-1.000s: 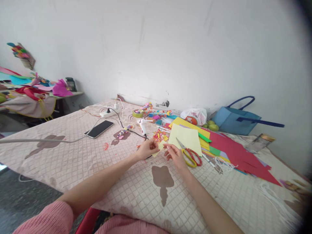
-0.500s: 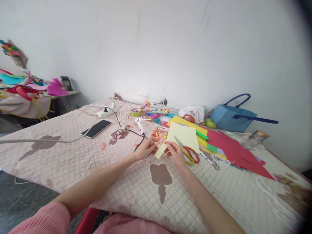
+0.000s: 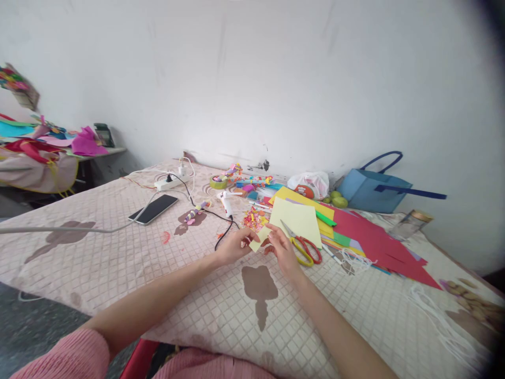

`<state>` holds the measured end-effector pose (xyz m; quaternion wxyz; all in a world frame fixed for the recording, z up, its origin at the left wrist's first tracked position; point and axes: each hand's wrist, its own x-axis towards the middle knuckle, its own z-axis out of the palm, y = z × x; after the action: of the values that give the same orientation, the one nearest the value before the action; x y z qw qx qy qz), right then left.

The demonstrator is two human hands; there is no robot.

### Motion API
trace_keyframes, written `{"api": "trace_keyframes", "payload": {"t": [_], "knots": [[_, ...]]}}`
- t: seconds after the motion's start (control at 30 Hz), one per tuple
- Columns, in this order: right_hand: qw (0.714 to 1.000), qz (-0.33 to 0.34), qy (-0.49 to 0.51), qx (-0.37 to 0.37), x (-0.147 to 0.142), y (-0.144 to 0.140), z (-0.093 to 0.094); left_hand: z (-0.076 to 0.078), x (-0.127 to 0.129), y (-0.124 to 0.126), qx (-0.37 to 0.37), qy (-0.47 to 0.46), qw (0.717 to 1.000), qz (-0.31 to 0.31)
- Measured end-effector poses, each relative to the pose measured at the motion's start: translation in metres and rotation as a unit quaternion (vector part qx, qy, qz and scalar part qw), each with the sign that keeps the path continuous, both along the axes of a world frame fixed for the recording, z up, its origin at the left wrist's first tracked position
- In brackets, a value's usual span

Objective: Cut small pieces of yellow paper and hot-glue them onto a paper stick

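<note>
A small pale yellow paper strip (image 3: 259, 240) is held between my two hands above the tablecloth. My left hand (image 3: 235, 246) pinches its left edge. On the other side, the fingers of my right hand (image 3: 281, 249) are closed on its upper right end. Just right of my right hand lie scissors (image 3: 304, 249) with red and yellow handles, their blades over a larger pale yellow sheet (image 3: 294, 216). Small colourful paper scraps (image 3: 256, 218) are heaped beyond my fingers. A white glue gun (image 3: 226, 204) rests behind my left hand.
Red paper sheets (image 3: 379, 239), a blue bag (image 3: 373, 189) and a glass jar (image 3: 411, 225) lie to the right. Leftward are a phone (image 3: 153, 209), a power strip (image 3: 172, 182) and a trailing cable (image 3: 94, 230). White string (image 3: 357, 261) lies beyond the scissors.
The paper strip has been turned and raised a little, and my left fingers now grip its left edge. The whole view has shifted slightly.
</note>
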<state>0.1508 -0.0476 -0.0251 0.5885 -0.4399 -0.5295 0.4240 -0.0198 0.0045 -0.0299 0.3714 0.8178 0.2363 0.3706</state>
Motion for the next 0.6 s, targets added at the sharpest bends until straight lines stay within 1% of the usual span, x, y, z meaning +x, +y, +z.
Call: {"api": "trace_keyframes", "payload": {"t": [0.07,0.17,0.27,0.4,0.5,0.6], "knots": [[1.000,0.010,-0.021,0.013,-0.0015,-0.0005,-0.0007,0.0012,-0.0001,-0.0011,0.004,-0.004,1.000,-0.003],[0.999,0.000,-0.039,0.023,-0.0024,0.0001,-0.0020,0.0046,0.0002,-0.0036,0.011,-0.010,1.000,-0.014],[0.999,-0.014,-0.038,0.028,-0.0018,0.0011,-0.0029,0.0065,0.0007,-0.0048,0.011,-0.009,1.000,-0.013],[0.999,-0.021,-0.037,0.031,-0.0017,0.0008,-0.0031,0.0050,0.0005,-0.0038,0.007,-0.007,1.000,-0.018],[0.999,-0.010,-0.031,0.037,-0.0026,-0.0004,-0.0031,0.0036,0.0005,-0.0034,-0.008,-0.012,0.999,-0.029],[0.999,-0.002,-0.027,0.040,-0.0037,-0.0008,-0.0035,0.0028,0.0015,-0.0029,-0.050,-0.028,0.998,-0.040]]}}
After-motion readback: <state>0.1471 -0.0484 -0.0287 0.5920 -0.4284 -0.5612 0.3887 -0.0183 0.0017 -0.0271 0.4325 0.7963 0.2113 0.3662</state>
